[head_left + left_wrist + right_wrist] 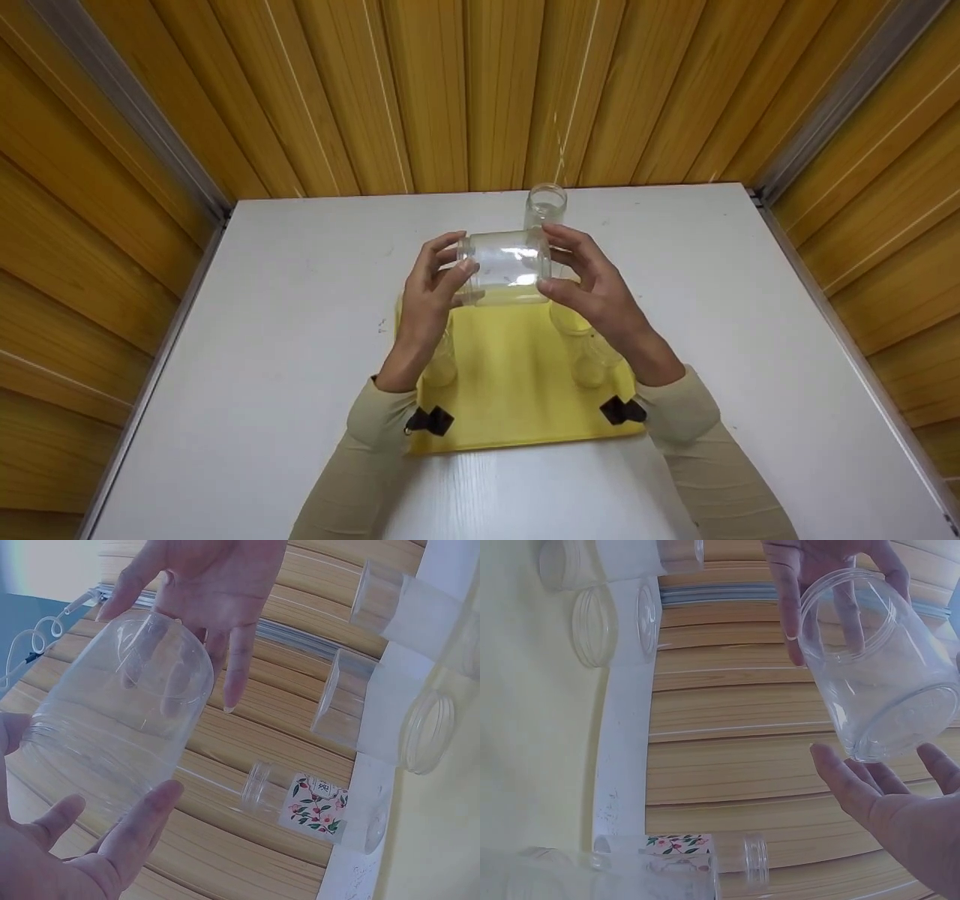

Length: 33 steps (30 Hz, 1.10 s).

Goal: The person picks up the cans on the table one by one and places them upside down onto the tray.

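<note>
A clear jar is held sideways above the yellow mat, its threaded mouth toward the left and its base toward the right. My left hand grips the mouth end, thumb in front and fingers behind. At the base end, my right hand holds the jar between thumb and fingers. The left wrist view shows the see-through jar with nothing visible inside it. From the right wrist, the jar's open mouth faces the fingers of the left hand.
Another clear jar stands behind, near the white table's back edge. On the mat are a jar at left and jars at right, partly hidden by my arms. One jar bears a floral label. Wood-patterned panels enclose the table.
</note>
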Tool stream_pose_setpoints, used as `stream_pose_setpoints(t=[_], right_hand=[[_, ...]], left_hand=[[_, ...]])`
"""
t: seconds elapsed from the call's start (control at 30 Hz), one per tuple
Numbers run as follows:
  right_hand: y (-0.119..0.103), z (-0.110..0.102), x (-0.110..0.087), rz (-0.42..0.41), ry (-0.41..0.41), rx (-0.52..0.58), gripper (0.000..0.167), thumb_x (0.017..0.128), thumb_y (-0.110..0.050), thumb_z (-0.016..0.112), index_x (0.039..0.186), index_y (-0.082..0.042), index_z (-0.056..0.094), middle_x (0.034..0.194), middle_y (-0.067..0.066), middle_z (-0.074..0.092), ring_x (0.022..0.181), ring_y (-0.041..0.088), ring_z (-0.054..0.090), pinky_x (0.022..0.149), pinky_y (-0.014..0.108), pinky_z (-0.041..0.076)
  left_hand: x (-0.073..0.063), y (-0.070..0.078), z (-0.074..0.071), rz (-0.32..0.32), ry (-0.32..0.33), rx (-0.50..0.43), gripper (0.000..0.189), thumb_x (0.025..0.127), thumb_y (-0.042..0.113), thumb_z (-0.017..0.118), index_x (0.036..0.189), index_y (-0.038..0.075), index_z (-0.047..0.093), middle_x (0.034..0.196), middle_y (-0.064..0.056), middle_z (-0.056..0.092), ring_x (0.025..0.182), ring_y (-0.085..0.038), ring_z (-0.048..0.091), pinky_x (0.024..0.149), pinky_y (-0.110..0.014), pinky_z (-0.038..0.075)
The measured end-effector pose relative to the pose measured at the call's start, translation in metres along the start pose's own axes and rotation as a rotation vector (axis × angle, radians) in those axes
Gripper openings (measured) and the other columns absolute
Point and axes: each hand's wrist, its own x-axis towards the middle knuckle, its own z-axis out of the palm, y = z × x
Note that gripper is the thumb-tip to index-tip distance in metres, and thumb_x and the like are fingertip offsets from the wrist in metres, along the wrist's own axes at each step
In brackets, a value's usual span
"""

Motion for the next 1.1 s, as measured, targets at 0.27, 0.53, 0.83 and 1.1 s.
stream_pose_setpoints(t=[0.27, 0.53, 0.83, 1.1], right_hand=[[-0.0013, 0.002, 0.0007, -0.047, -0.021, 0.023, 0.072, 0.097, -0.007, 0.07, 0.162, -0.006, 0.037, 0.16, 0.019, 0.037, 0.145, 0.034, 0.041, 0.109, 0.043, 0.049], [-0.0029, 0.0029, -0.0007, -0.076, -0.013, 0.033, 0.072, 0.095, -0.004, 0.073, 0.159, -0.004, 0.041, 0.158, 0.018, 0.04, 0.143, 0.044, 0.04, 0.108, 0.042, 0.051], [-0.0021, 0.0042, -0.0016, -0.091, 0.022, 0.01, 0.072, 0.093, -0.002, 0.075, 0.157, -0.003, 0.043, 0.155, 0.016, 0.042, 0.14, 0.037, 0.046, 0.105, 0.041, 0.053], [-0.0017, 0.0042, -0.002, -0.11, 0.036, -0.015, 0.072, 0.091, -0.002, 0.077, 0.156, -0.002, 0.045, 0.154, 0.014, 0.045, 0.137, 0.033, 0.048, 0.103, 0.041, 0.053]], left_hand=[[0.0001, 0.0011, -0.0013, 0.02, -0.038, -0.067, 0.062, 0.1, 0.038, 0.062, 0.153, 0.009, 0.049, 0.14, -0.024, 0.055, 0.126, -0.038, 0.063, 0.088, -0.049, 0.061], [-0.0004, 0.0003, -0.0009, 0.024, -0.051, -0.072, 0.063, 0.1, 0.039, 0.062, 0.153, 0.009, 0.048, 0.138, -0.022, 0.056, 0.127, -0.044, 0.061, 0.088, -0.049, 0.061], [-0.0023, 0.0006, -0.0019, 0.028, -0.062, -0.027, 0.062, 0.101, 0.039, 0.061, 0.155, 0.01, 0.048, 0.142, -0.018, 0.057, 0.128, -0.034, 0.062, 0.094, -0.05, 0.059], [-0.0033, 0.0017, -0.004, 0.047, -0.071, 0.02, 0.061, 0.102, 0.038, 0.06, 0.156, 0.01, 0.049, 0.148, -0.016, 0.054, 0.131, -0.029, 0.06, 0.106, -0.049, 0.051]])
